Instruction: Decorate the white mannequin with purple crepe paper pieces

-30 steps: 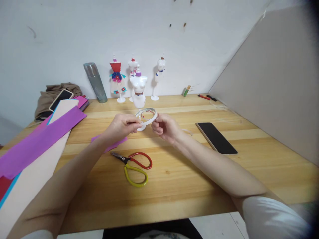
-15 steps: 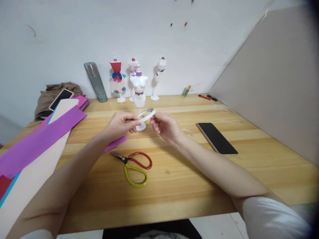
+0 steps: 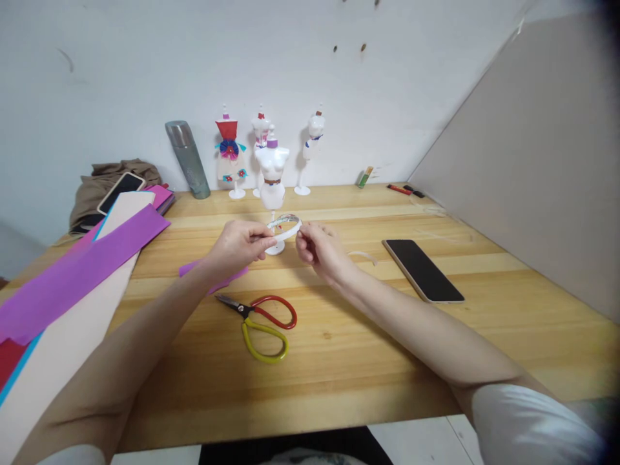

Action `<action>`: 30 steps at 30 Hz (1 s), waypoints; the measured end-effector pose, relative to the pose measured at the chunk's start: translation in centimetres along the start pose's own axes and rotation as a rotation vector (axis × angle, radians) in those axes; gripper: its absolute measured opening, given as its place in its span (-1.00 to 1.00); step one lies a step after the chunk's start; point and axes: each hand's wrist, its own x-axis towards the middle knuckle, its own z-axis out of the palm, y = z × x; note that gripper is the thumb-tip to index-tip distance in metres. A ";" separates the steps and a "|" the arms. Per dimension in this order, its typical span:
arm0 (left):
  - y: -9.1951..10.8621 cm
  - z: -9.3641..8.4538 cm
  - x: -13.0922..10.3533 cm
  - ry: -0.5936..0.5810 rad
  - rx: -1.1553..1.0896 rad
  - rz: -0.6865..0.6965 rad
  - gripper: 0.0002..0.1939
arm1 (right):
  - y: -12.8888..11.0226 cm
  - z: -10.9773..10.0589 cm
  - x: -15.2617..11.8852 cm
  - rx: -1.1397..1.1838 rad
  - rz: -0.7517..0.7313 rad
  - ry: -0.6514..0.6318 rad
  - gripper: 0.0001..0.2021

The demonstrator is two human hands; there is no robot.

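Note:
Between my hands is a thin white roll of tape, with print along its inner side. My left hand pinches its left edge between thumb and fingers. At the opposite edge, my right hand has its fingers pressed together on the tape. Just behind the roll stands a white mannequin with a purple neck band and a brown waist band, its base partly hidden. Scissors with one red and one yellow handle lie nearer to me. A purple piece of felt-like sheet is partly under my left forearm.
Colored sheets are stacked at the left, by a brown cloth with a phone. A flask and several small mannequins, one in a red-topped dress, stand along the wall. Another phone lies right.
The roll of tape has tilted a little flatter, showing more of its opening. My right fingers have drawn in closer at its right edge. The view has shifted slightly.

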 end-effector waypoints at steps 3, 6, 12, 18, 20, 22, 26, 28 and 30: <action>0.6 0.0 -0.2 0.006 -0.034 -0.098 -0.87 | 0.4 0.4 -0.5 -0.066 -0.096 0.042 -0.69; 1.0 -0.2 -0.3 -0.010 -0.053 -0.151 -0.86 | 0.6 0.9 -1.2 -0.140 -0.159 0.014 -0.70; 1.1 -0.6 -0.4 -0.033 -0.090 -0.161 -0.83 | -1.2 0.5 -1.4 -0.184 -0.224 -0.044 -0.79; 0.2 0.9 -0.3 -0.157 -0.054 -0.110 -0.83 | -4.0 -2.7 0.9 -0.341 -0.234 0.022 -0.69; -0.4 1.6 -0.2 -0.211 0.001 -0.057 -0.81 | -4.4 -3.8 1.5 -0.467 -0.274 0.037 -0.61; -1.0 2.2 -0.1 -0.272 0.092 0.029 -0.77 | -4.7 -4.7 2.0 -0.590 -0.313 0.044 -0.57; -2.0 3.1 -0.1 -0.386 0.349 0.234 -0.73 | -5.0 -6.1 2.7 -0.821 -0.332 0.037 -0.66; -2.4 3.5 -0.1 -0.420 0.465 0.318 -0.75 | -5.0 -6.9 3.2 -0.989 -0.333 0.006 -0.71; -2.7 3.7 -0.2 -0.446 0.539 0.363 -0.78 | -4.7 -7.6 3.8 -1.127 -0.301 -0.078 -0.79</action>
